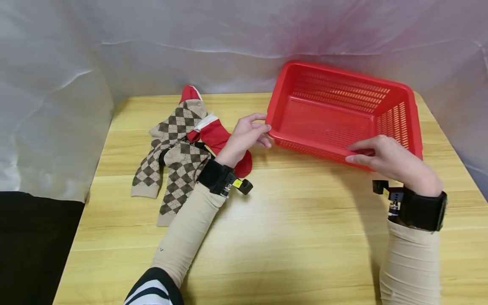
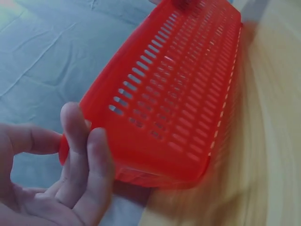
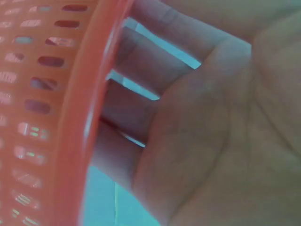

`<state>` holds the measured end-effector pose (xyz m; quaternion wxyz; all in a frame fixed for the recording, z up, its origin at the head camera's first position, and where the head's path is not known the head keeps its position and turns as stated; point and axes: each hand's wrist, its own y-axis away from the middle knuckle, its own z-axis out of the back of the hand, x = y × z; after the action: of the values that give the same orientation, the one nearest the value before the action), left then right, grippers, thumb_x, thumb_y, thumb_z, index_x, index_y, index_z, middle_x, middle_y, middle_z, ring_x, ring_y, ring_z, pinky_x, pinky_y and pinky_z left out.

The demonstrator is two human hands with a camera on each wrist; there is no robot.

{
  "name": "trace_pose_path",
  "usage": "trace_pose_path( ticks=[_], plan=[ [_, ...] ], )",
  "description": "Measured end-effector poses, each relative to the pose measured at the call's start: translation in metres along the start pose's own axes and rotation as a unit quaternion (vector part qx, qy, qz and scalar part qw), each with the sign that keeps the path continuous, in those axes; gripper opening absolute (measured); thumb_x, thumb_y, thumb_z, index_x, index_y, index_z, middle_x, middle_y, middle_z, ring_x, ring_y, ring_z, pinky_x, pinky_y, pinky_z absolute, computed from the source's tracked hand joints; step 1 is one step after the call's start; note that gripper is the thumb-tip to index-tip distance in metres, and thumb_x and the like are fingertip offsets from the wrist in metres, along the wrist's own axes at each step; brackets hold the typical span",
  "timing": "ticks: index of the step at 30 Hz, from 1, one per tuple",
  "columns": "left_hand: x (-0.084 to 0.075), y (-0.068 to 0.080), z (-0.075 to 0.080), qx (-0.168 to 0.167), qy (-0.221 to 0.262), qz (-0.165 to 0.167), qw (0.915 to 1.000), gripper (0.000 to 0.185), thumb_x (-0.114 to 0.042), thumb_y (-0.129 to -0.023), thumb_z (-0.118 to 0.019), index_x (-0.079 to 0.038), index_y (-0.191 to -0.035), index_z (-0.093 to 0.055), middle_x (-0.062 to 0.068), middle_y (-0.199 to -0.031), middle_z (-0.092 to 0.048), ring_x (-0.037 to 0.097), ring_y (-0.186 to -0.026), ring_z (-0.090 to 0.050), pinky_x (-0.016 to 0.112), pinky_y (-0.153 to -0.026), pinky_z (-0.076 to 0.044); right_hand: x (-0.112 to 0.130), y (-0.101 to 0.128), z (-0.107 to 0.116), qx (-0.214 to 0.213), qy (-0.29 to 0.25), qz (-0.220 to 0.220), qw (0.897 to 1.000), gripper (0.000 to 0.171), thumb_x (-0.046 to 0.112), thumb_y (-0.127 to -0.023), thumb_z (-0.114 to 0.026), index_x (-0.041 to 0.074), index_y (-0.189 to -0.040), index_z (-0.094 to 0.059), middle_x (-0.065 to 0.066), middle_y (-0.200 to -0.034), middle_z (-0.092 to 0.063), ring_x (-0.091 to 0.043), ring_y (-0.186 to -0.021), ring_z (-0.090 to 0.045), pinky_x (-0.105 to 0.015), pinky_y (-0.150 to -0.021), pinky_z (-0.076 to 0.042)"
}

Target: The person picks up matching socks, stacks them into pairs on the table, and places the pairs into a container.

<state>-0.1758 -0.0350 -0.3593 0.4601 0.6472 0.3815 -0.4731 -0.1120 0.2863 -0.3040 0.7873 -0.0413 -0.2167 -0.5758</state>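
Note:
A red plastic basket with slotted walls stands at the back right in the head view. My left hand pinches the rim at its near left corner, thumb on top. In the left wrist view, the fingers bend around that corner, beside the slotted wall. Farther right, my right hand grips the near rim between thumb and fingers. The right wrist view shows its palm close up, fingers passing behind the basket rim.
Argyle socks in beige and brown lie at the left of the wooden table. Red-and-white socks are mixed in with them, partly behind my left wrist. A silvery cloth hangs along the back edge.

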Motion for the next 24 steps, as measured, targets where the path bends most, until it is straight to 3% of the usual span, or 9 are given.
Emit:
trace_pose_path(
  ticks=[5, 9, 12, 19, 24],
  plan=[
    [-0.006, 0.002, 0.013, -0.007, -0.047, 0.013, 0.9988, 0.041, -0.011, -0.098, -0.053, -0.007, -0.138, -0.044, 0.011, -0.083, -0.069, 0.016, -0.050, -0.063, 0.032, -0.065, -0.059, 0.009, -0.007, -0.006, -0.018, 0.002, 0.035, 0.999, 0.030, 0.017, -0.087, -0.074, 0.003, -0.114, -0.072, -0.015, -0.101, -0.074, -0.017, -0.078, -0.059, -0.023, -0.065, -0.046],
    [-0.009, 0.003, 0.028, -0.017, -0.065, 0.007, 0.9977, 0.042, -0.017, -0.100, -0.055, -0.006, -0.138, -0.043, 0.007, -0.071, -0.066, 0.017, -0.049, -0.064, 0.032, -0.061, -0.059, 0.018, -0.012, -0.014, -0.035, -0.005, 0.057, 0.998, 0.033, 0.018, -0.090, -0.071, 0.001, -0.118, -0.070, -0.020, -0.109, -0.072, -0.029, -0.089, -0.066, -0.039, -0.077, -0.054],
    [-0.013, 0.005, 0.039, -0.013, -0.081, 0.008, 0.9966, 0.041, -0.017, -0.100, -0.056, -0.004, -0.137, -0.044, 0.007, -0.066, -0.066, 0.018, -0.049, -0.065, 0.030, -0.058, -0.058, 0.024, -0.017, -0.019, -0.047, -0.014, 0.071, 0.996, 0.033, 0.019, -0.091, -0.069, 0.000, -0.119, -0.069, -0.021, -0.112, -0.071, -0.035, -0.101, -0.068, -0.053, -0.088, -0.052],
    [-0.024, 0.011, 0.066, 0.007, -0.135, 0.022, 0.9906, 0.030, -0.014, -0.098, -0.057, -0.001, -0.124, -0.047, 0.002, -0.067, -0.067, 0.015, -0.055, -0.066, 0.025, -0.056, -0.056, 0.037, -0.025, -0.031, -0.083, -0.023, 0.099, 0.991, 0.032, 0.017, -0.092, -0.067, 0.001, -0.121, -0.068, -0.021, -0.113, -0.071, -0.038, -0.106, -0.066, -0.055, -0.091, -0.051],
    [-0.030, 0.017, 0.084, 0.010, -0.152, 0.020, 0.9881, 0.037, -0.011, -0.096, -0.060, 0.002, -0.127, -0.046, -0.003, -0.064, -0.063, 0.011, -0.052, -0.058, 0.022, -0.055, -0.053, 0.047, -0.035, -0.044, -0.115, -0.026, 0.113, 0.987, 0.031, 0.012, -0.093, -0.066, -0.001, -0.121, -0.066, -0.020, -0.108, -0.072, -0.035, -0.098, -0.067, -0.052, -0.090, -0.051]
  ],
)
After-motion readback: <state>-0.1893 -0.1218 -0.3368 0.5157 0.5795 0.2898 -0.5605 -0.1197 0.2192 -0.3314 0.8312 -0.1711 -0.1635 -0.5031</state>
